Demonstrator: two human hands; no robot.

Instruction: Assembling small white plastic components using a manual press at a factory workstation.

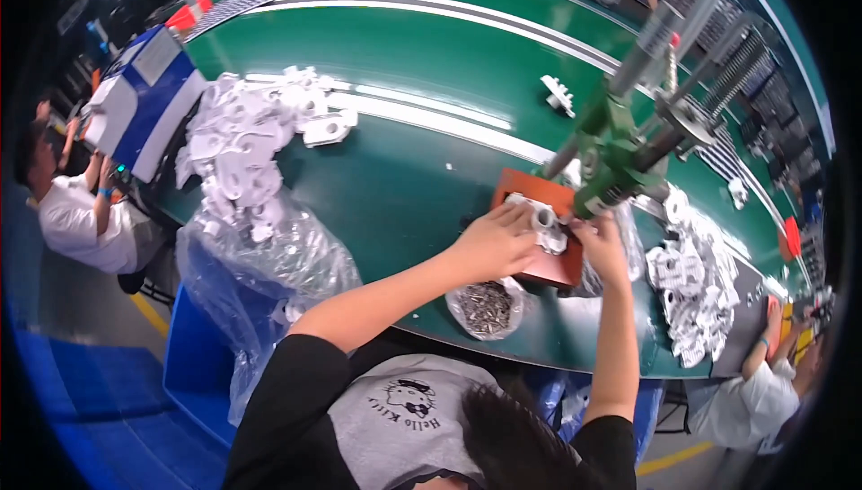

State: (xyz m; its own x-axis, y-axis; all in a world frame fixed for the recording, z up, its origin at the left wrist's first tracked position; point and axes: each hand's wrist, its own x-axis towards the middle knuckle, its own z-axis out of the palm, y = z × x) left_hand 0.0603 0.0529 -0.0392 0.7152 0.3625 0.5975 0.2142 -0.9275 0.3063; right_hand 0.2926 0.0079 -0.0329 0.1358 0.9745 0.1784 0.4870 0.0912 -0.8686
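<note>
A white plastic part [549,238] with a round opening lies on the orange base plate [558,270] beneath the green press [612,156]. The fingers of my left hand [496,240] are closed over its left side, pressing it against the plate. Just right of the part, close under the press head, my right hand [600,246] has its fingertips pinched together; what is between them is too small to make out. A clear-lined bowl of small metal pins [486,308] sits below my left wrist, near the table's front edge.
Heaped white parts [241,135] cover the left of the table, above a plastic-lined blue bin [193,360]. Another pile of white parts [696,288] lies right of the press. A lone white part [558,95] rests farther back. Other people work on both sides and at the back.
</note>
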